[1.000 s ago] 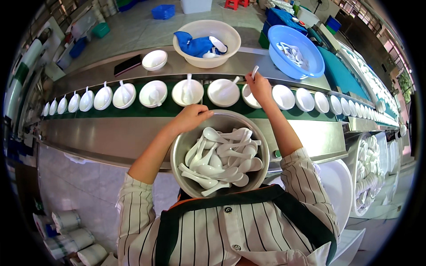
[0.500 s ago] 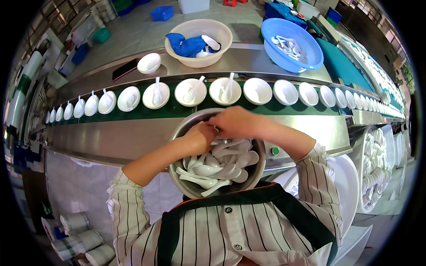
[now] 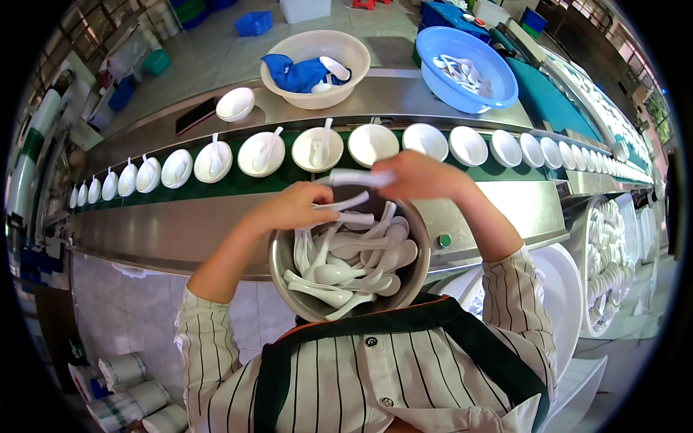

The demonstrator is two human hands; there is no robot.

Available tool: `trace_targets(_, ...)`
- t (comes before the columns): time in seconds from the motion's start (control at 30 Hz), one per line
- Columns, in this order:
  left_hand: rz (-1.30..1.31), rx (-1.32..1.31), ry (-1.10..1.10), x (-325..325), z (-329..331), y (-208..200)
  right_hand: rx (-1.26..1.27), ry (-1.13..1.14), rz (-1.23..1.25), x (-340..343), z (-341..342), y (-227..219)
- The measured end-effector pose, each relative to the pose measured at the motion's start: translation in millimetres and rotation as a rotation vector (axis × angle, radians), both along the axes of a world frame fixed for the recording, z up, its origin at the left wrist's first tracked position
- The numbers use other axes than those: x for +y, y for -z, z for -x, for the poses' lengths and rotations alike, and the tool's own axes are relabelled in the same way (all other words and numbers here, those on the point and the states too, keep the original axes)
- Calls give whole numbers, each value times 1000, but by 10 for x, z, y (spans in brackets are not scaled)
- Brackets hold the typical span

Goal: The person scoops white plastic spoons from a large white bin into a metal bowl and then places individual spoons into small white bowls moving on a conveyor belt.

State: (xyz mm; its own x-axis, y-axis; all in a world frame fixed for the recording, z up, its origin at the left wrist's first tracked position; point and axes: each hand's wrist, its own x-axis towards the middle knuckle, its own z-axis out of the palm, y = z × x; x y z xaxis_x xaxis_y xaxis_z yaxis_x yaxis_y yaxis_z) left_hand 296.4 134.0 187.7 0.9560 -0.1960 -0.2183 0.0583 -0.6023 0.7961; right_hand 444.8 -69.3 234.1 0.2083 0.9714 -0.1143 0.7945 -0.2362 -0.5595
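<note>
A steel basin (image 3: 424,281) in front of my body holds many white soup spoons (image 3: 339,274) in a loose heap. Over its far left part, my left hand (image 3: 297,206) is closed around the ends of a couple of white soup spoons (image 3: 348,203). My right hand (image 3: 419,177), at the basin's far right rim, grips one white soup spoon (image 3: 354,177), blurred and lying nearly level. Just beyond, white bowls (image 3: 373,146) stand in a row on a green conveyor belt (image 3: 195,191). Several bowls on the left carry a spoon; those straight ahead and rightward show none.
Behind the belt, a cream basin (image 3: 354,90) holds a blue cloth and spoons, and a blue basin (image 3: 505,101) holds more spoons. A single bowl (image 3: 235,105) and a dark phone (image 3: 196,115) lie left. A green button (image 3: 445,240) sits on the steel edge.
The bowls have shifted left along the belt. My hands, together over the basin before, have parted; the right has moved right with a spoon, while the left shows spoons in its fingers.
</note>
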Motion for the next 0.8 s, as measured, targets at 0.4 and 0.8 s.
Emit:
trace_targets(0.4,441,-64,-469,326,-1074,352,-9,819,-374,-65,-1146,1248)
trace_targets(0.8,-210,-394,-542,342,-1069,640,-259,715,-533,-349,-902,1080)
